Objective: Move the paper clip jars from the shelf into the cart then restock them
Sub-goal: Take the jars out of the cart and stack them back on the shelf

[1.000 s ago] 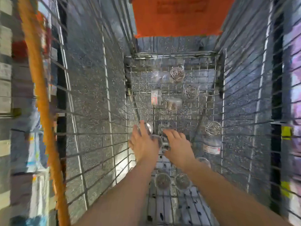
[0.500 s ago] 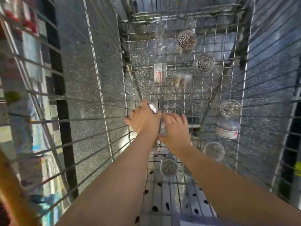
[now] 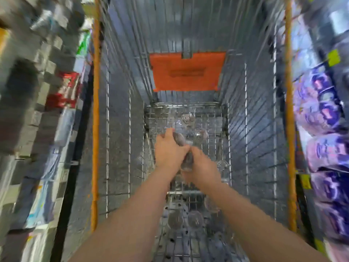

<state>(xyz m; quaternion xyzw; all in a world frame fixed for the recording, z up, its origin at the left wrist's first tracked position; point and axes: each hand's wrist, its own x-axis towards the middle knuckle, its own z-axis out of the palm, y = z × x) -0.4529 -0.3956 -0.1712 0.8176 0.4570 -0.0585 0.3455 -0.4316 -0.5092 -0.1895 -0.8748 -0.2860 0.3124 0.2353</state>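
Both hands are down inside the wire cart (image 3: 236, 129), close together, knuckles nearly touching. The L hand (image 3: 170, 150) has its fingers curled round a paper clip jar (image 3: 179, 138), a clear one w/ a dark tangle of clips inside, and the jar pokes out just past the fingertips. The R hand (image 3: 200, 167) wraps a second jar (image 3: 188, 160). That one is mostly hidden btwn the two hands & blurred, so only a clear sliver shows.

More jars lie on the cart floor:
- Two far jars (image 3: 200, 134) sit just beyond the L hand's jar.
- One side jar (image 3: 222, 165) is just right of the R hand, by the cart wall.
- Three near jars (image 3: 175, 220) lie back under the forearms, nearer the person than the hands.

An orange flap (image 3: 188, 74) hangs on the cart's end wall, well beyond both hands. The orange rim (image 3: 96, 110) runs along the cart edge left of the L hand, w/ a matching one out right of the R hand. The shelves (image 3: 37, 91) left of the cart are a smear of grey & red. Purple packs (image 3: 324, 114) are stacked out right of the R hand. All of it is motion-blurred, so no labels can be read.
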